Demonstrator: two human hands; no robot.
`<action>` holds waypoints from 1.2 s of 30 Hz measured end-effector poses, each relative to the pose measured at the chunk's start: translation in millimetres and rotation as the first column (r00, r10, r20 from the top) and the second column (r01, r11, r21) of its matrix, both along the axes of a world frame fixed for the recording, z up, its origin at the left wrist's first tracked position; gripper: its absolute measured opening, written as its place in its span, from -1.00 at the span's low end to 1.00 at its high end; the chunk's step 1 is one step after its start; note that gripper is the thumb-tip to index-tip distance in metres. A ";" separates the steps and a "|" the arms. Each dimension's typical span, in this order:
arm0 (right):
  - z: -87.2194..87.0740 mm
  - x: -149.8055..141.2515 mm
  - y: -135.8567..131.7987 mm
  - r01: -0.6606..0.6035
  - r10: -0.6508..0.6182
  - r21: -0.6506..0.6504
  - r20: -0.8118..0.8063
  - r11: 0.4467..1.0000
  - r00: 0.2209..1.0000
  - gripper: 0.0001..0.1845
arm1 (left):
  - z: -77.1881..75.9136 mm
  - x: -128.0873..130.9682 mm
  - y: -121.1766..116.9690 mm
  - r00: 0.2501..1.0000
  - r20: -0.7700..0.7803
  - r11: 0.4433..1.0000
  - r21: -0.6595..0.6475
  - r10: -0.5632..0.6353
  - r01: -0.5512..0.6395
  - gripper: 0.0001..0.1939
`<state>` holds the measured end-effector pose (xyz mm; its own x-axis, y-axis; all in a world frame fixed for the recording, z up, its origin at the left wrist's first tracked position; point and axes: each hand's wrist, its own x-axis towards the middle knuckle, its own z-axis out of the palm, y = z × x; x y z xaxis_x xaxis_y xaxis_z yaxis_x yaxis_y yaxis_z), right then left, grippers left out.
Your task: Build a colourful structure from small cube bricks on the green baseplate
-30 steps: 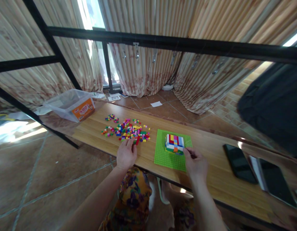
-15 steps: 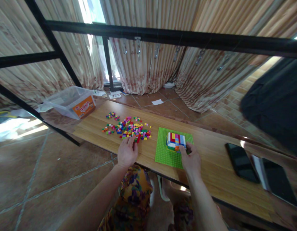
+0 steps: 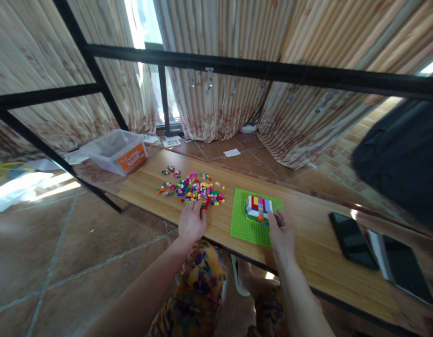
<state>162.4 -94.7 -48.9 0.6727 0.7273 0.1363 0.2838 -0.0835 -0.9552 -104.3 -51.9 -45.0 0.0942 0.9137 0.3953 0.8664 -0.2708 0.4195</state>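
Note:
My left hand (image 3: 193, 221) rests at the near edge of a loose pile of small coloured toy bricks (image 3: 198, 188), its fingers stretched out and touching some of them. By its fingertips lies a red brick (image 3: 207, 203). On a green studded baseplate (image 3: 240, 224) stands a low block built of white, red, yellow, blue and orange bricks (image 3: 259, 208). At that block's right side is my right hand (image 3: 282, 230), thumb and fingers apart, with no brick visible between them. The thumb tip is close to the block's near right corner; contact is hard to make out.
The wooden table (image 3: 307, 234) carries a black phone (image 3: 353, 239) and another dark flat device (image 3: 407, 267) on the right. A clear plastic bin (image 3: 114, 152) with an orange label stands at the far left. A black metal frame (image 3: 237, 65) crosses behind the table.
My right hand has drawn slightly away from the block's near right corner. The left hand stays at the pile's edge. The whole view has shifted a little.

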 end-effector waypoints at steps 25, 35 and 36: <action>17.4 -136.9 43.4 -0.299 0.475 -0.389 0.514 0.871 0.715 -0.72 | -1.1 0.6 -3.5 0.998 0.061 0.999 -0.024 -0.027 0.029 -0.75; 25.1 -140.5 49.1 -0.210 0.482 -0.487 0.542 0.848 0.688 -0.84 | -1.0 -1.4 -1.1 0.999 0.040 0.999 -0.008 -0.031 0.032 -0.75; 25.5 -140.9 48.2 -0.212 0.486 -0.490 0.545 0.846 0.683 -0.84 | -0.8 -1.4 -0.9 0.999 0.040 0.999 -0.006 -0.031 0.031 -0.75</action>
<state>21.5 -46.5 -23.4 0.2102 0.9722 0.1030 0.8793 -0.1419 -0.4546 -105.7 -52.7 -45.8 0.1069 0.9132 0.3933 0.8403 -0.2945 0.4552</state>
